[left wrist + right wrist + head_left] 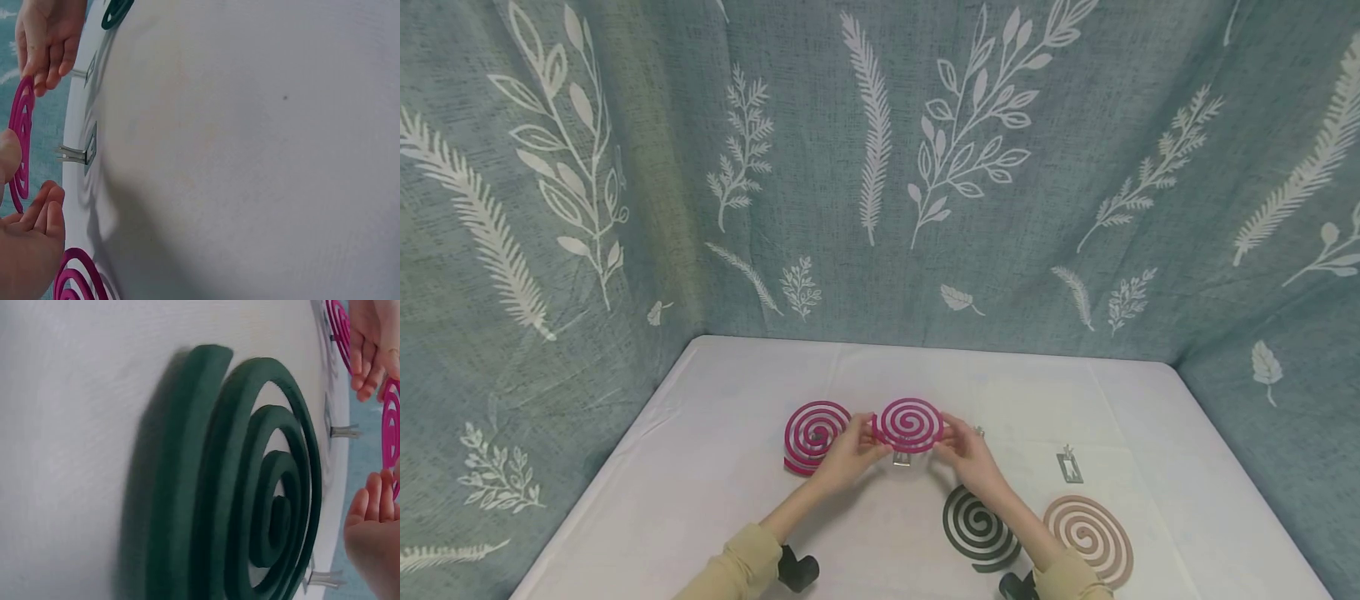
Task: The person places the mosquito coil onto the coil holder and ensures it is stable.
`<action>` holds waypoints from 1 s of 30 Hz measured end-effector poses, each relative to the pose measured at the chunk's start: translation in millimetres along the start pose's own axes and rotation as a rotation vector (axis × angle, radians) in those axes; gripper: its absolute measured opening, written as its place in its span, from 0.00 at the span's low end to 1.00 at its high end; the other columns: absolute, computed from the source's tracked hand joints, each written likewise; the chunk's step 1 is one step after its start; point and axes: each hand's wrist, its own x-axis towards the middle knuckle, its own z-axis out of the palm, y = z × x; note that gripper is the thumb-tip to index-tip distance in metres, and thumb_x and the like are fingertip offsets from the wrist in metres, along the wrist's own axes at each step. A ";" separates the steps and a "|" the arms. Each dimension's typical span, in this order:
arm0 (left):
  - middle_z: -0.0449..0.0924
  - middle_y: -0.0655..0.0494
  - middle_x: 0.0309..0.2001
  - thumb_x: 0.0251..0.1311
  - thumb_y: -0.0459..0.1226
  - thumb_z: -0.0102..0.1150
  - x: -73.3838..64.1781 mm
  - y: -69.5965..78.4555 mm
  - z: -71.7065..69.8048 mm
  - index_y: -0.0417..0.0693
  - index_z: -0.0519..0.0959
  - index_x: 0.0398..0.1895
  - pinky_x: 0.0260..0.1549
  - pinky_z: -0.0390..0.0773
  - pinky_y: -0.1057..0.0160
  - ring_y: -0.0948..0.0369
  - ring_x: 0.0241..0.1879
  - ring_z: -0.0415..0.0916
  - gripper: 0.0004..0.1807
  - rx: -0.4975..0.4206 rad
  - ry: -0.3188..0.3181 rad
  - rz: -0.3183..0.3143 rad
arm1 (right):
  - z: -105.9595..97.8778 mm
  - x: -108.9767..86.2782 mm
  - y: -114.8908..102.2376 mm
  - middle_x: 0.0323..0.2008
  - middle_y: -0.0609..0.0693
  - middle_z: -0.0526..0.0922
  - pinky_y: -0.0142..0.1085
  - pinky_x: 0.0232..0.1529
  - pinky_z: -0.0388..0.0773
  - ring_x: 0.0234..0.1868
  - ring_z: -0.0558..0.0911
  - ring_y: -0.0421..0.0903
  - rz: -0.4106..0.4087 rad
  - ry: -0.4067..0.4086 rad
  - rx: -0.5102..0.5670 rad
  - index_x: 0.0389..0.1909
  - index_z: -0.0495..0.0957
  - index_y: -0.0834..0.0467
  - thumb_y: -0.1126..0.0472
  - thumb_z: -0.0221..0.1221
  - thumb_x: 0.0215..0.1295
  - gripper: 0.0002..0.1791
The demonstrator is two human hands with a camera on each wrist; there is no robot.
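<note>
Between both hands hangs a magenta mosquito coil (909, 424), lifted above a small metal stand (902, 459) on the white table. The left hand (852, 447) pinches its left edge with thumb and fingers. On the opposite edge, the right hand (964, 451) holds it the same way. In the left wrist view the coil (24, 137) appears edge-on, apart from the upright prongs of the metal stand (91, 149). Another magenta coil (797, 439) sits just left of the left hand, partly hidden by it.
A dark green coil (980, 533) lies below the right forearm, with a brown coil (1087, 533) farther right. Another metal stand (1070, 467) is at the right; one more (979, 431) shows behind the right hand. Patterned curtains (880, 167) surround the table (715, 392).
</note>
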 end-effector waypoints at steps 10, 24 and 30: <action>0.76 0.40 0.45 0.60 0.38 0.61 -5.0 -7.5 5.7 0.28 0.58 0.63 0.49 0.78 0.51 0.46 0.47 0.77 0.35 0.001 -0.006 0.013 | 0.7 -0.4 10.1 0.46 0.57 0.79 0.34 0.48 0.79 0.47 0.79 0.47 -0.004 -0.052 0.013 0.67 0.61 0.64 0.65 0.57 0.64 0.31; 0.76 0.40 0.46 0.62 0.40 0.59 -9.7 -13.2 11.6 0.30 0.56 0.64 0.48 0.78 0.52 0.49 0.45 0.77 0.35 -0.003 -0.018 0.010 | 2.0 0.7 15.3 0.47 0.57 0.78 0.36 0.49 0.79 0.48 0.78 0.49 0.033 -0.072 0.016 0.66 0.62 0.64 0.65 0.56 0.64 0.29; 0.76 0.36 0.49 0.62 0.40 0.59 -10.9 -13.9 13.7 0.29 0.54 0.64 0.47 0.78 0.52 0.49 0.46 0.77 0.36 -0.003 -0.016 -0.008 | 0.7 2.4 16.2 0.47 0.58 0.77 0.35 0.50 0.78 0.48 0.78 0.49 0.020 -0.097 0.010 0.66 0.62 0.65 0.66 0.56 0.65 0.29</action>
